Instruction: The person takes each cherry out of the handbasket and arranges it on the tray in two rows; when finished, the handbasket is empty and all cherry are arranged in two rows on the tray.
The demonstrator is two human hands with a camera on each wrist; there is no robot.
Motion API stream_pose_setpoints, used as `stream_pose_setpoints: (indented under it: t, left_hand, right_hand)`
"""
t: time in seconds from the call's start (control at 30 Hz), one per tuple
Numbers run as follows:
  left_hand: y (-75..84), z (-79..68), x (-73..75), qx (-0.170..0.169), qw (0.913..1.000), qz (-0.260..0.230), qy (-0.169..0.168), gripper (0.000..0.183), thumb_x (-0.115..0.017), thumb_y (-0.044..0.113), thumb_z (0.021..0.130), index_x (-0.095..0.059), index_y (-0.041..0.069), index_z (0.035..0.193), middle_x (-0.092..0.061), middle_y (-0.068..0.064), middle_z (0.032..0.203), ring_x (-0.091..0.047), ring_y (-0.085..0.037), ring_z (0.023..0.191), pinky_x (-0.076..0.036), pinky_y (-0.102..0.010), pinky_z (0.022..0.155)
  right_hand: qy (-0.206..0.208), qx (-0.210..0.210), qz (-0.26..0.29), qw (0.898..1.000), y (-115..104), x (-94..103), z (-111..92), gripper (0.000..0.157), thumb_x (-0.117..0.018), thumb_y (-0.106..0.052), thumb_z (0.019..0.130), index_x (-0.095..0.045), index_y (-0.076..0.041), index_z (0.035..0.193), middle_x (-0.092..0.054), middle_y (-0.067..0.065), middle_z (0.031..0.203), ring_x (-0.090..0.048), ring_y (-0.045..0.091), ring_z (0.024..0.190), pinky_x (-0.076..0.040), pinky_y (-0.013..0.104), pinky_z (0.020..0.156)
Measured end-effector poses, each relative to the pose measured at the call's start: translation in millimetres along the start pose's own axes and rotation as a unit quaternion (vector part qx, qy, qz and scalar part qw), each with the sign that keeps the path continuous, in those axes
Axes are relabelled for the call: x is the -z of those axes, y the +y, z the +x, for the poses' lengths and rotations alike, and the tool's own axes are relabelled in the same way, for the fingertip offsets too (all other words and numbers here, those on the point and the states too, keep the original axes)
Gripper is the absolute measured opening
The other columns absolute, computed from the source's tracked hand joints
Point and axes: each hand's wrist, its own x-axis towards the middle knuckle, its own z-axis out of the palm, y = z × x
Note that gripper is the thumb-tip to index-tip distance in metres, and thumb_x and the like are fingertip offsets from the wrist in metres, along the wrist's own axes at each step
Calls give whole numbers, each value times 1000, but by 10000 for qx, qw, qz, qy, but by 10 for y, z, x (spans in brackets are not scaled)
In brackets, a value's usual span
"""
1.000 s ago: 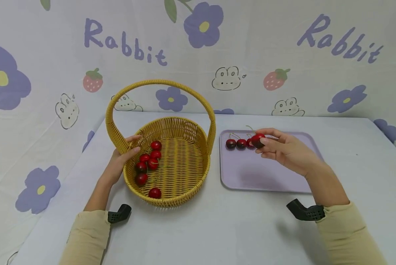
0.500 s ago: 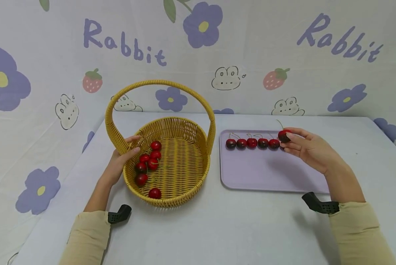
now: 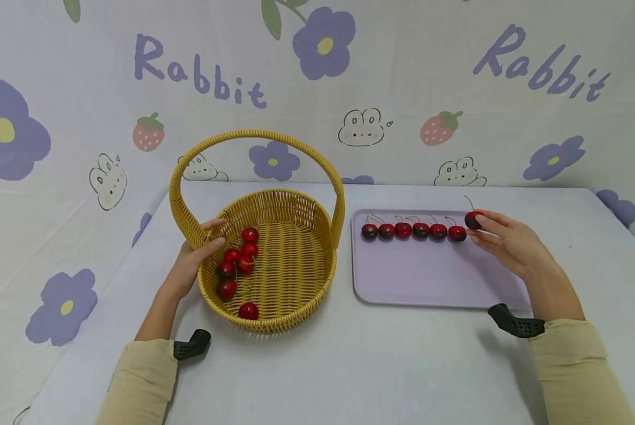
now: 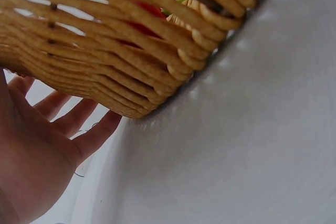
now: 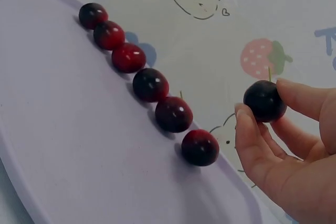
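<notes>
Head view: right hand [image 3: 509,245] pinches a cherry [image 3: 474,219] between thumb and fingertips, just above the tray's [image 3: 434,283] far right corner. Six cherries [image 3: 413,231] sit in a row along the tray's far edge; the held one is just past the row's right end, slightly apart from the last. Tray lies on the table [image 3: 376,366], right of the basket [image 3: 275,265]. Left hand [image 3: 190,262] rests against the basket's left wall, fingers fairly straight, thumb over the rim. Seven loose cherries lie in the basket, left side.

Left wrist view: left hand [image 4: 37,156] open, fingers spread and straight, beside the basket [image 4: 121,45] wall where it meets the table [image 4: 236,145]. Red shows through the weave.

Right wrist view: right hand [image 5: 289,150] grips the cherry [image 5: 264,100] with thumb and fingers, stem up, clear of the tray [image 5: 79,156]. Row of six [image 5: 150,84] runs diagonally along the tray edge; the nearest one lies close below the held cherry, not touching it.
</notes>
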Motion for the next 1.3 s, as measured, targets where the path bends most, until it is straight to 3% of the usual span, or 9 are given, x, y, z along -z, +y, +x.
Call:
stream_pose_setpoints:
  t: [0.17,0.33,0.53,1.0,1.3]
  left_hand:
    - [-2,0,1,12,10000,-9,0,52,-52,24,96,-37,1,141,-34,-16,147,-31,-33,135,-22,-53,108]
    - [19,-15,-12,-12,10000,-16,17,51,-52,22,97,-37,1,141,-33,-17,147,-30,-34,135,-22,-54,108]
    - [9,-13,-9,21,10000,-47,11,50,-51,21,97,-37,2,141,-34,-17,147,-32,-34,134,-23,-54,107]
    - [-3,-7,-6,38,10000,-11,19,51,-51,23,97,-37,3,141,-35,-17,146,-35,-34,132,-26,-53,106]
    - [12,-19,-13,25,10000,15,26,51,-51,24,97,-37,2,142,-34,-18,147,-34,-35,132,-25,-54,106]
  right_hand:
    - [290,168,-6,9994,19,81,11,16,-56,-3,94,-52,-6,109,-67,4,94,-68,18,84,-54,27,74]
    - [800,-117,-552,9952,30,126,56,37,-66,-9,89,-42,-6,116,-68,-3,88,-66,12,83,-53,23,75]
    - [1227,-351,-1055,9862,94,212,120,33,-68,-11,87,-46,-6,111,-67,-6,86,-64,8,79,-52,22,75]
    - [1390,-554,-2574,9547,117,220,257,30,-63,-18,93,-49,-2,114,-62,-12,79,-61,3,72,-52,18,70]
    - [1649,-580,-2934,9399,133,188,270,42,-60,-18,95,-45,5,127,-59,-12,79,-60,2,71,-52,18,69]
